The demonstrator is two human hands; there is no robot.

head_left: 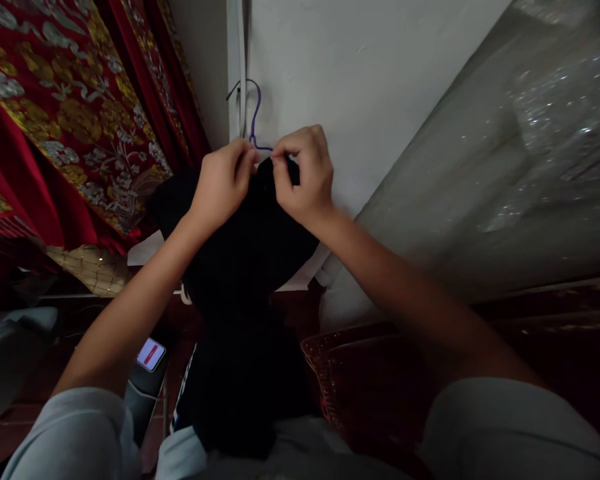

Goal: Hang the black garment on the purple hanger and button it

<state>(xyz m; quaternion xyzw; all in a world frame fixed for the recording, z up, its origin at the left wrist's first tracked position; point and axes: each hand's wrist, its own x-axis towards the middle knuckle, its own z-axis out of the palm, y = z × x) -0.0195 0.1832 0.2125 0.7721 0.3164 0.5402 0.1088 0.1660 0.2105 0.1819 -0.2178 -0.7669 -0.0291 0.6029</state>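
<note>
A black shirt (235, 260) hangs in front of me from a purple hanger (257, 110), whose hook is caught near a thin grey strip at the wall. At the left of the neckline, my left hand (223, 179) is closed, thumb and fingertips pinching the collar edge. My right hand (306, 170) pinches the other side of the collar, just below the hanger's wire. A small gap separates the two hands. Dark cloth hides most of the hanger, and folds in the shirt are hard to make out in the dim light.
Red embroidered cloth (75, 113) hangs at the left. Clear plastic wrap (570, 133) covers a large pale surface at the right. A lit phone (151, 354) rests low on the left, and a dark red fringed cloth (370, 380) lies low on the right.
</note>
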